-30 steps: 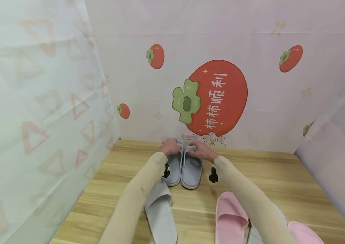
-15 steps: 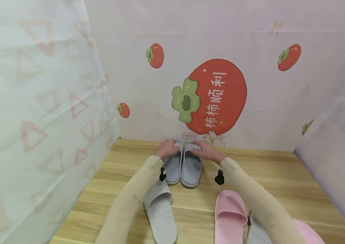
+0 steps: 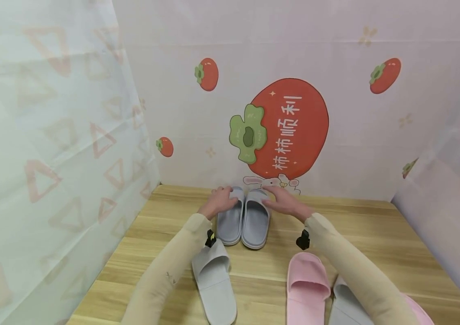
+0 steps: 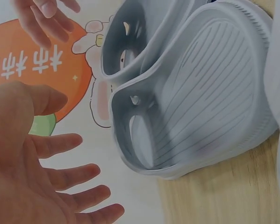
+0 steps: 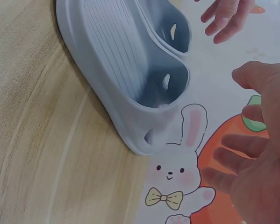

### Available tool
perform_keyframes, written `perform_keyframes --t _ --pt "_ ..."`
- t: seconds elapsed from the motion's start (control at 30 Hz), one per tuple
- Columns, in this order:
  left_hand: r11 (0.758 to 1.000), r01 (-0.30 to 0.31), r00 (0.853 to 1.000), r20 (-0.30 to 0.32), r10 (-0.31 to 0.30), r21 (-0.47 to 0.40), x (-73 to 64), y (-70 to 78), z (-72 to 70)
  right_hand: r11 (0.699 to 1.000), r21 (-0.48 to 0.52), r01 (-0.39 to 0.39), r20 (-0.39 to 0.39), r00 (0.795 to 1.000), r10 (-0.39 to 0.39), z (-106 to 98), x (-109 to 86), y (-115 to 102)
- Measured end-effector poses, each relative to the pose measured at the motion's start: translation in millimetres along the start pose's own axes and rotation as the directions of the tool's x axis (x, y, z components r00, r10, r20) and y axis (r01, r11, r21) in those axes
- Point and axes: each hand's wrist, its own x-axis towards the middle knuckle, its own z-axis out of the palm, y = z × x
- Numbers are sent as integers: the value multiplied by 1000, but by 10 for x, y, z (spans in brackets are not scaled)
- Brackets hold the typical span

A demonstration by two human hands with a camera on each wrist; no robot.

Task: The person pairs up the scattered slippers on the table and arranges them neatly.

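Note:
Two blue-grey slippers stand side by side against the back wall: the left slipper (image 3: 229, 225) and the right slipper (image 3: 255, 228), toes to the wall. My left hand (image 3: 218, 201) hovers by the left slipper's strap, overlapping its edge in the head view. On the other side, my right hand (image 3: 284, 201) is held just off the right slipper's strap. Both wrist views show spread, relaxed fingers with nothing in them; a gap separates the left hand (image 4: 25, 172) from the near slipper (image 4: 210, 88), and likewise the right hand (image 5: 266, 149) from its slipper (image 5: 116, 60).
A light grey slipper (image 3: 218, 293) lies on the wooden floor (image 3: 262, 289) below my left forearm. At the right are a pink slipper (image 3: 307, 289), another grey slipper (image 3: 345, 307) and a second pink one, partly hidden by my right arm. Printed walls (image 3: 189, 113) enclose the back and sides.
Both hands have come away from the slipper straps, the left one moving left and the right one moving right. The blue-grey pair stays practically in place.

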Motion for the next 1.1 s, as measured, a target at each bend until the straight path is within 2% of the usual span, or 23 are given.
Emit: perform_keyframes --t 0.17,0.33,0.83,1.1 --pt "999 -38 999 -18 38 0 -59 -18 -21 1000 -16 10 2 1000 -10 -15 -56 -8" --pt "999 -46 999 -16 46 -9 -105 -56 -1 999 -39 26 4 1000 -26 -16 -121 15" --pt "996 -93 994 -50 94 15 -276 -130 48 999 -41 20 0 1000 -20 -130 -464 -92" --pt "997 -81 996 -42 80 -15 -370 -87 15 998 -46 40 -16 999 -40 -134 -603 -95"
